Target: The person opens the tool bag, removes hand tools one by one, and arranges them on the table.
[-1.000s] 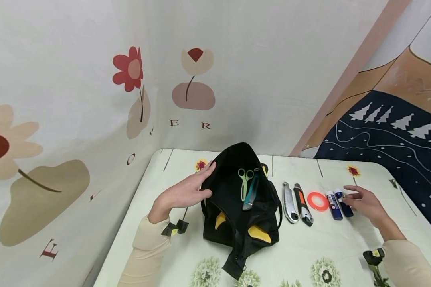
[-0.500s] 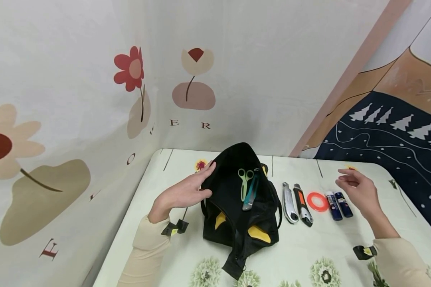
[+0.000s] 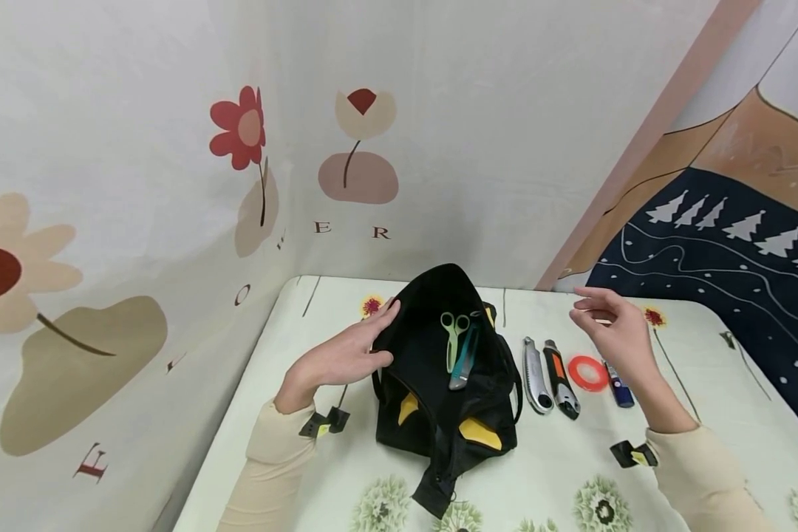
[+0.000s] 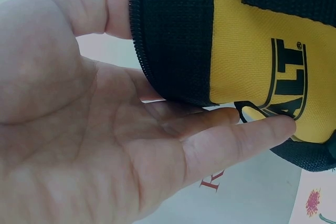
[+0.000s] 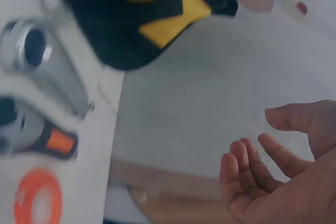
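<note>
At the left rim of a black and yellow tool bag point(image 3: 399, 425), my left hand point(image 3: 339, 362) holds the edge. In the left wrist view the thumb goes behind the zipper edge point(image 4: 137, 40), and fairly straight fingers point(image 4: 236, 142) lie along the outside. Green scissors point(image 3: 451, 355) and a teal utility knife point(image 3: 464, 360) are in the open bag. My right hand point(image 3: 621, 336) is raised right of the bag, its fingers loosely bent. Nothing is in it in the right wrist view. Below its forearm a blue glue stick point(image 3: 622, 393) is partly covered; another is hidden.
Right of the bag lie a silver utility knife point(image 3: 536, 377), a black and orange utility knife point(image 3: 561, 383) and an orange tape ring point(image 3: 589, 387). They rest on a flower-printed tablecloth point(image 3: 532, 473). A printed curtain point(image 3: 472, 148) hangs behind the table.
My right hand has moved off the glue sticks, up and to the left toward the bag, and its forearm now covers one glue stick. The left hand and bag stay put.
</note>
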`<state>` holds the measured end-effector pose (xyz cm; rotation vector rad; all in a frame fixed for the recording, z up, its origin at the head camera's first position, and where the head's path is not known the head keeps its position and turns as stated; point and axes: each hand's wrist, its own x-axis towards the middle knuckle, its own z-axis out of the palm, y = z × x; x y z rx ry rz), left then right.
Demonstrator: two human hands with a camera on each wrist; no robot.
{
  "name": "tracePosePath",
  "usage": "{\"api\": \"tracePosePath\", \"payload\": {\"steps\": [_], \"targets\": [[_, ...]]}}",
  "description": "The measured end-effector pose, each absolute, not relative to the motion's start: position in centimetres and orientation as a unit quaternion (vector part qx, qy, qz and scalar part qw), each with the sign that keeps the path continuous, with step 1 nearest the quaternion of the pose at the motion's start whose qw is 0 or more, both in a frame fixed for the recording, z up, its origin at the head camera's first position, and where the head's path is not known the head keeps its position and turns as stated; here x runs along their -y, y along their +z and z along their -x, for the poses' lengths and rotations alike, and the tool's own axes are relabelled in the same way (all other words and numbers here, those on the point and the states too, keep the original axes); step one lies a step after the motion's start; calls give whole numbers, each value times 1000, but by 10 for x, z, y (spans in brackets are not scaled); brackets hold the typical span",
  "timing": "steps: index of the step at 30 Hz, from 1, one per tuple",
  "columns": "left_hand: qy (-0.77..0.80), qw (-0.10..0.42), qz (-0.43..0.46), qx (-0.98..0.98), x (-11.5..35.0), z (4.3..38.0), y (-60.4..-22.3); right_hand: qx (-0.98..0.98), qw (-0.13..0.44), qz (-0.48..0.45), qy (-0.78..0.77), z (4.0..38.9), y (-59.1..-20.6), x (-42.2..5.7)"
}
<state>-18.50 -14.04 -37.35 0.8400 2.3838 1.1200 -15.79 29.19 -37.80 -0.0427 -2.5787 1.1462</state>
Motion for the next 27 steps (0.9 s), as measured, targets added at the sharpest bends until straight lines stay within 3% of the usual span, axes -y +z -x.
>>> {"api": "tracePosePath", "payload": {"steps": [27], "targets": [[402, 184, -299, -846, 140, 184, -374, 862, 107, -111, 483, 162, -358, -175]]}}
